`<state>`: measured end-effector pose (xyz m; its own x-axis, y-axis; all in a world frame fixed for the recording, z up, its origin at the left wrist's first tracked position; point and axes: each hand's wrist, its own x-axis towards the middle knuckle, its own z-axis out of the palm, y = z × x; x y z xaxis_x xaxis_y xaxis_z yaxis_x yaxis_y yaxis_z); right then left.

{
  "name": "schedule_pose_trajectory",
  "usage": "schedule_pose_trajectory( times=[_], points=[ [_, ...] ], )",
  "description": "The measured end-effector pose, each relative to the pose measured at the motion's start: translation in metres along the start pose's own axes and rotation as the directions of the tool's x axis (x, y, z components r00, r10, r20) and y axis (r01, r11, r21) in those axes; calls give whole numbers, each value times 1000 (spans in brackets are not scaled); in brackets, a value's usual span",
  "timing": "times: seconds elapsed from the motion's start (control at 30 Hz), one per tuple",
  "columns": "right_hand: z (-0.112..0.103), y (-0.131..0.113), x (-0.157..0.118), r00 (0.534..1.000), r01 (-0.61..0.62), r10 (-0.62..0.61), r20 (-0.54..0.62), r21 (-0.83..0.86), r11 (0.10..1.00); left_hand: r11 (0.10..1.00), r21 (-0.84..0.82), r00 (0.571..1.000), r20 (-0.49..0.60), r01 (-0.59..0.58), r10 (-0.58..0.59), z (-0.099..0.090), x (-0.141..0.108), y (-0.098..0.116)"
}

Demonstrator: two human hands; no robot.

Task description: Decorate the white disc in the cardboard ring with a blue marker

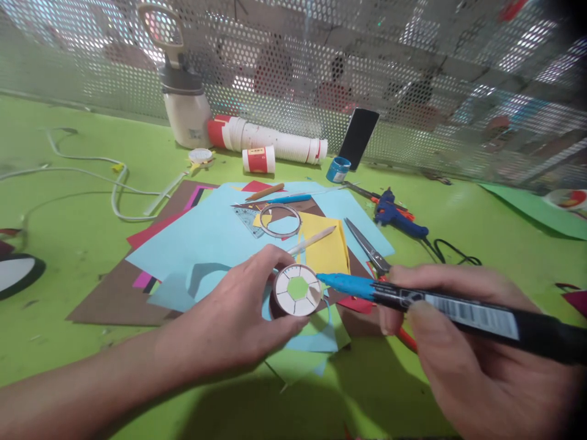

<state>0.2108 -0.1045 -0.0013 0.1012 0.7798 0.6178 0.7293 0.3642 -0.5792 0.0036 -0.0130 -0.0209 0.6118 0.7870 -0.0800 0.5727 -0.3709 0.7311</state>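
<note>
My left hand [243, 305] is wrapped round a small round piece [285, 307], thumb in front and fingers behind. Its white top carries a green centre and dark lines running out to the rim. My right hand [463, 342] grips a black marker [472, 318] with a light blue front part. The marker's tip is at the right rim of the round piece; whether it touches cannot be made out. Below and behind lie light blue sheets [183, 244], a yellow sheet [321, 244] and a pencil [314, 239]. Scissors [367, 247] lie partly behind my right hand.
A blue glue gun [398, 217] with a cord lies at the right. Further back are a spray bottle [186, 113], stacked paper cups [275, 140], a single cup [259, 160], a blue paint jar [338, 170] and a phone [360, 137]. A white cable [112, 192] crosses the left side.
</note>
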Motion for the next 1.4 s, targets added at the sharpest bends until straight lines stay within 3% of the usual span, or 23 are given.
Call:
schedule_pose_trajectory(
  times=[0.4,0.67,1.4],
  points=[
    [14,-10,1,990,48,-43,133,-33,998,997,-2,997,-4,-81,81,6,4,-9],
    [17,-9,1,990,30,-33,139,25,999,984,36,981,-85,-174,176,14,2,-19],
    [21,-9,4,985,67,-73,155,47,997,980,67,979,-68,-188,192,12,0,-19]
  ],
)
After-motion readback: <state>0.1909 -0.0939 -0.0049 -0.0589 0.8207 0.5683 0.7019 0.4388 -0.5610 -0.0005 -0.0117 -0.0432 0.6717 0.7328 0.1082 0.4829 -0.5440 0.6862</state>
